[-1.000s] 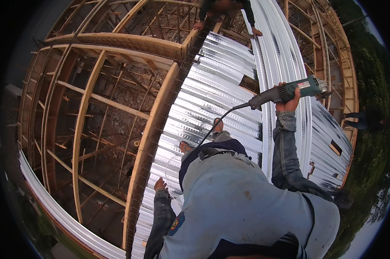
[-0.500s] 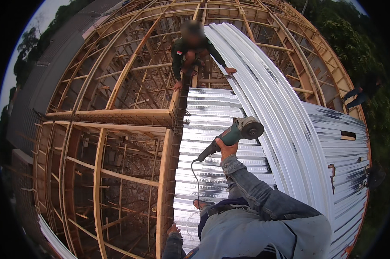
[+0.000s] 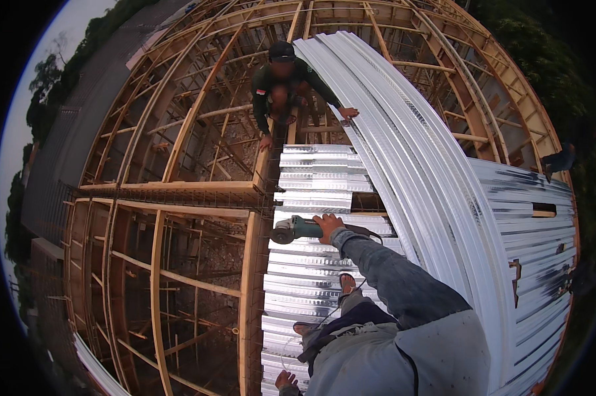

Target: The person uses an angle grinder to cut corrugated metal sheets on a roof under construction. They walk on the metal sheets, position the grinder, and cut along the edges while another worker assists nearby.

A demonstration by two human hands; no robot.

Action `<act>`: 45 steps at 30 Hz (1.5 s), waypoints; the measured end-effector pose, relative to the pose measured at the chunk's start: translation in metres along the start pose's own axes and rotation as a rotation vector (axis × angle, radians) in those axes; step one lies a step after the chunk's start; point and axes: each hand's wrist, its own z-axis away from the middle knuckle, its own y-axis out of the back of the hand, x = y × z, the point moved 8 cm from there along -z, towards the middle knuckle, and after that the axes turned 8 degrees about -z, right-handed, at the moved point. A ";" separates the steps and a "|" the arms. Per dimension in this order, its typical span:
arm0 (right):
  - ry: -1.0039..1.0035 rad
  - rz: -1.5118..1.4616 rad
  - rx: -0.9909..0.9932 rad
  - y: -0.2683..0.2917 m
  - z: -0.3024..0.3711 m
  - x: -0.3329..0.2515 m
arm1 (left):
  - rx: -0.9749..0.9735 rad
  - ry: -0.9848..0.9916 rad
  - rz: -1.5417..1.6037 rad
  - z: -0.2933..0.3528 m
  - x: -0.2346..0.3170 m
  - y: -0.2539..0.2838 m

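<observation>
My right hand [image 3: 328,228] is wrapped round the body of a green angle grinder [image 3: 306,228]. The grinder is held level above the ribbed metal decking [image 3: 304,264], its disc toward the left, near the wooden beam. Its dark cord trails right and back past my forearm. Low in the picture, my left hand [image 3: 285,379] hovers over or rests on the decking beside the beam, fingers apart and nothing seen in them. My feet stand on the sheets behind the grinder.
A co-worker [image 3: 283,86] crouches ahead, one hand on a stack of long metal sheets [image 3: 403,145], the other on a timber edge. Left of the wooden beam [image 3: 250,297] lie open bays with props far below. A dark gap [image 3: 367,202] interrupts the decking. Another person is at far right.
My right hand has swung the grinder round, so its disc points left instead of right. My right foot has come into view ahead. My left hand has shifted right, away from the beam.
</observation>
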 end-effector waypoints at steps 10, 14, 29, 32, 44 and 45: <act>-0.626 0.096 -0.995 -0.156 0.201 0.213 | 0.295 -0.003 0.265 0.109 0.004 -0.020; -0.673 0.071 -1.058 -0.185 0.254 0.274 | 0.354 0.013 0.178 0.130 0.015 -0.024; -1.010 -0.190 -0.355 -0.050 0.172 0.258 | 0.309 0.072 -0.072 0.120 0.081 0.002; -0.963 -0.153 -0.229 -0.023 0.147 0.246 | 0.223 0.066 -0.157 0.090 0.124 0.011; -1.083 0.154 0.214 0.070 0.113 0.253 | 0.411 -0.095 -0.183 0.059 0.275 0.096; -1.116 0.135 0.167 0.066 0.112 0.260 | 0.408 0.002 -0.196 0.063 0.262 0.102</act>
